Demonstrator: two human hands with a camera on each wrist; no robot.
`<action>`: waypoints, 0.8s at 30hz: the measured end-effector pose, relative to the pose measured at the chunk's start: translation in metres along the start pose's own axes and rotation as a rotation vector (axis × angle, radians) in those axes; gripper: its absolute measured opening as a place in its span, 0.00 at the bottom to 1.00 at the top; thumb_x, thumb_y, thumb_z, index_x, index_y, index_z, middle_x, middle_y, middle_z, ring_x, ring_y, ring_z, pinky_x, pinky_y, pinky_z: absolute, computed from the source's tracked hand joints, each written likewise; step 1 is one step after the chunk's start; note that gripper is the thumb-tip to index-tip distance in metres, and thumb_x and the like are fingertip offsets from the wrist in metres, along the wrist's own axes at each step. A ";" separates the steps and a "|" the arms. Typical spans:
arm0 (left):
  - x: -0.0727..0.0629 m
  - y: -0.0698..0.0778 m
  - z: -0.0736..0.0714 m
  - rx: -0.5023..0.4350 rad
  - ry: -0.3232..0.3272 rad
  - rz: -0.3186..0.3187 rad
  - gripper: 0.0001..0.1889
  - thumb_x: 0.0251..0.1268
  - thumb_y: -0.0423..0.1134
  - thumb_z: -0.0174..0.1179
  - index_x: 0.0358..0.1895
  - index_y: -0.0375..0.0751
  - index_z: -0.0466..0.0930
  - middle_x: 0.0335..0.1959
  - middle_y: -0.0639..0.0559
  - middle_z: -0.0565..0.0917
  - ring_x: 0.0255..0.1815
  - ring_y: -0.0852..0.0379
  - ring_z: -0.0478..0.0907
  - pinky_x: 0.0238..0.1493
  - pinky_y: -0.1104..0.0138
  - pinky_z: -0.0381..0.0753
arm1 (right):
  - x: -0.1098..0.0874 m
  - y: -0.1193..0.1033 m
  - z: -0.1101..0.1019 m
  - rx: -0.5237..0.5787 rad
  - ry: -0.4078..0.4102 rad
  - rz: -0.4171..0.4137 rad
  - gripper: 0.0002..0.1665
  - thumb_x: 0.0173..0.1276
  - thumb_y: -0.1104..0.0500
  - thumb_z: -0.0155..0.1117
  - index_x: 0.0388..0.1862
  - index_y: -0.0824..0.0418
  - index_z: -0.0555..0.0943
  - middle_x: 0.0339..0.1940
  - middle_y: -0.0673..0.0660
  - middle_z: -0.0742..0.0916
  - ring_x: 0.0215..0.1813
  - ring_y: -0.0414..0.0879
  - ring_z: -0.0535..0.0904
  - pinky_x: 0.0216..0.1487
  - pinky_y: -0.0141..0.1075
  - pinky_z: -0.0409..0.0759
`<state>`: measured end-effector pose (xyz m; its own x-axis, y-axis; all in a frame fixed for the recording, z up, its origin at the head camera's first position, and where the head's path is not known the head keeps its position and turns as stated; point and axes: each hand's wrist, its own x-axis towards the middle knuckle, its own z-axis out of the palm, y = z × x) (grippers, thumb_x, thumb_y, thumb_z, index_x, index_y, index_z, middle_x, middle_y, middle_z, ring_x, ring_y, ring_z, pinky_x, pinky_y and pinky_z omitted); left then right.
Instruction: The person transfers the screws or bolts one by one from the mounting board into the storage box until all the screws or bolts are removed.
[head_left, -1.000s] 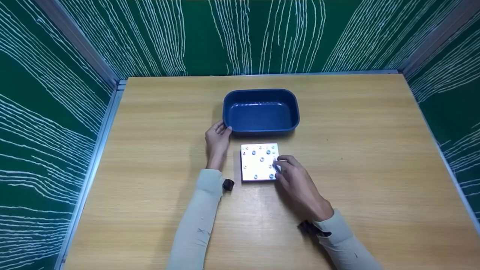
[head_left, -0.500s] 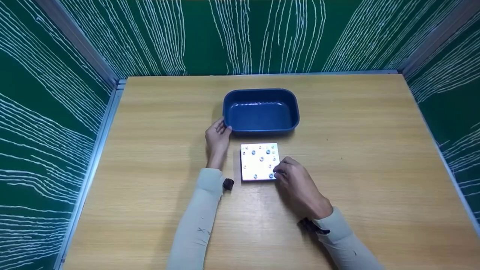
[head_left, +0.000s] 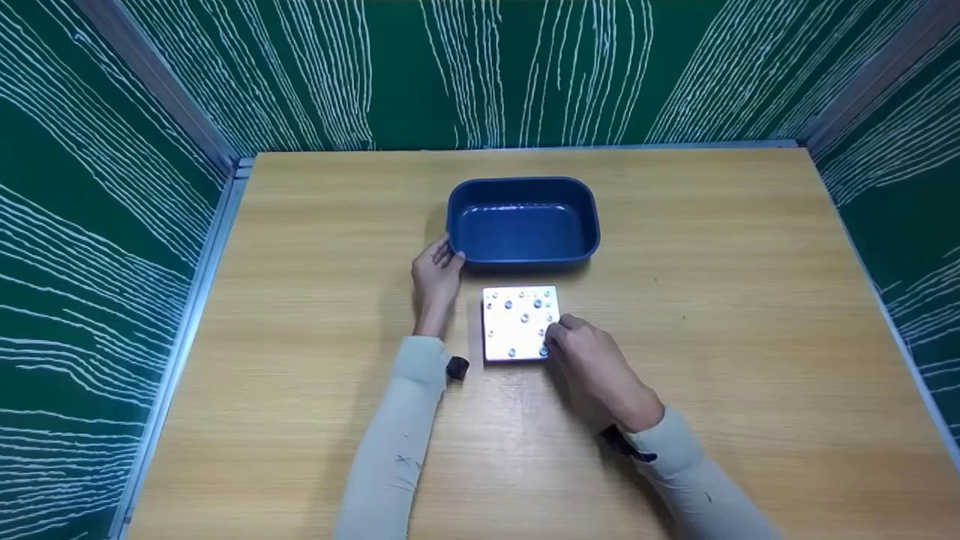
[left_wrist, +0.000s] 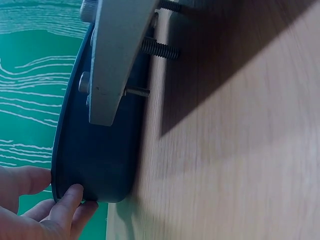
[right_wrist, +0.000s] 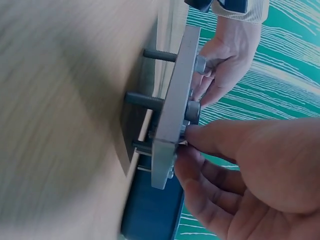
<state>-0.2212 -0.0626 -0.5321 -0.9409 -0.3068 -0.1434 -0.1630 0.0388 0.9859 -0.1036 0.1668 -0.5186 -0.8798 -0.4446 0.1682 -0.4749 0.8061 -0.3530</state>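
Observation:
A square metal plate (head_left: 501,324) with several socket-head bolts through it stands raised over the table, and their threaded shanks (left_wrist: 160,49) show below it in the left wrist view. At its right edge my right hand (head_left: 596,360) pinches a small bolt (right_wrist: 183,131) between thumb and forefinger. That bolt is mostly hidden by the fingertips. Behind the plate lies a blue rectangular tub (head_left: 525,262). My left hand (head_left: 435,281) holds the tub's near left corner, with thumb and fingers at its rim and outer wall.
All of this rests on a wooden table (head_left: 750,300). Green panels with white streaks (head_left: 405,82) rise along its back and sides. Each wrist carries a black device (head_left: 457,367). No contents show inside the tub.
My right hand's fingers, spread over the plate's right edge before, have drawn together on a bolt there. The left hand, the tub and the plate stay in place.

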 end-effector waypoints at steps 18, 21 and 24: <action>-0.002 0.000 0.000 0.006 -0.008 0.011 0.25 0.73 0.25 0.63 0.71 0.31 0.76 0.69 0.36 0.81 0.69 0.44 0.81 0.66 0.66 0.83 | 0.014 0.007 -0.006 0.048 -0.195 0.020 0.04 0.70 0.69 0.69 0.40 0.67 0.82 0.30 0.57 0.82 0.30 0.46 0.82 0.31 0.37 0.86; -0.002 0.000 -0.001 -0.024 -0.013 0.026 0.24 0.73 0.24 0.62 0.71 0.29 0.76 0.69 0.33 0.80 0.69 0.42 0.80 0.66 0.65 0.82 | 0.015 0.007 -0.005 0.037 -0.170 -0.010 0.03 0.69 0.71 0.68 0.37 0.68 0.81 0.28 0.58 0.82 0.28 0.47 0.81 0.28 0.36 0.85; -0.001 -0.001 -0.001 -0.030 -0.014 0.028 0.24 0.73 0.24 0.62 0.71 0.28 0.76 0.69 0.32 0.80 0.69 0.41 0.80 0.67 0.64 0.82 | 0.015 0.007 -0.004 0.018 -0.153 -0.037 0.04 0.68 0.72 0.68 0.35 0.68 0.80 0.26 0.58 0.82 0.27 0.48 0.81 0.26 0.37 0.84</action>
<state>-0.2196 -0.0633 -0.5329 -0.9492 -0.2925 -0.1164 -0.1275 0.0191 0.9917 -0.1203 0.1668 -0.5152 -0.8474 -0.5295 0.0399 -0.5056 0.7814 -0.3658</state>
